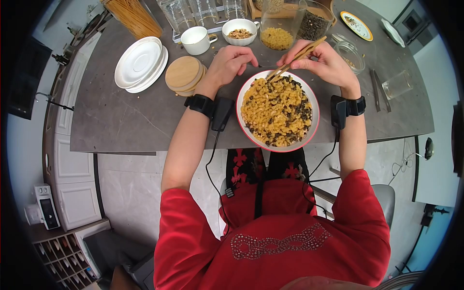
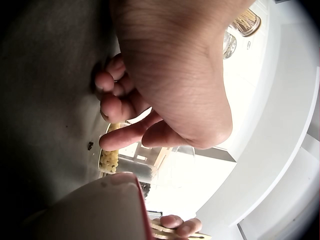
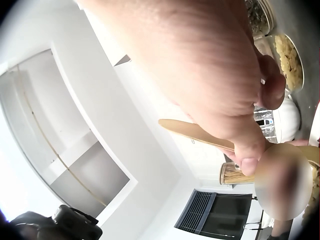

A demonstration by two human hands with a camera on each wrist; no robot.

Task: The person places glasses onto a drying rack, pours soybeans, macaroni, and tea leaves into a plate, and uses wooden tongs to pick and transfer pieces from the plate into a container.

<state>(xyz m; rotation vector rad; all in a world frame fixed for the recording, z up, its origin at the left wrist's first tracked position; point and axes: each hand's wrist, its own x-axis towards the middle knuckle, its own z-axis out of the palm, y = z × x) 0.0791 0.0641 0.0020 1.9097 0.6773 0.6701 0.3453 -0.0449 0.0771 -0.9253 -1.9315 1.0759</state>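
A white bowl with a red rim [image 1: 316, 116] stands near the table's front edge. It is filled with small yellow pasta-like pieces [image 1: 270, 104], with dark bits mixed in, most of them along the right side. My right hand [image 1: 328, 65] grips a pair of wooden tongs [image 1: 296, 57], whose tips reach down to the food at the bowl's far rim. In the right wrist view the rounded end of the tongs [image 3: 187, 129] sticks out behind the thumb. My left hand [image 1: 227, 67] hovers left of the bowl with loosely bent fingers [image 2: 125, 137] and nothing in them.
Round wooden coasters [image 1: 182, 73] and stacked white saucers [image 1: 140, 63] lie to the left. Behind stand a white cup [image 1: 195, 41], a white bowl of nuts [image 1: 249, 25] and a glass jar of yellow pieces [image 1: 276, 37]. Metal tongs [image 1: 377, 92] and a glass [image 1: 397, 86] lie right.
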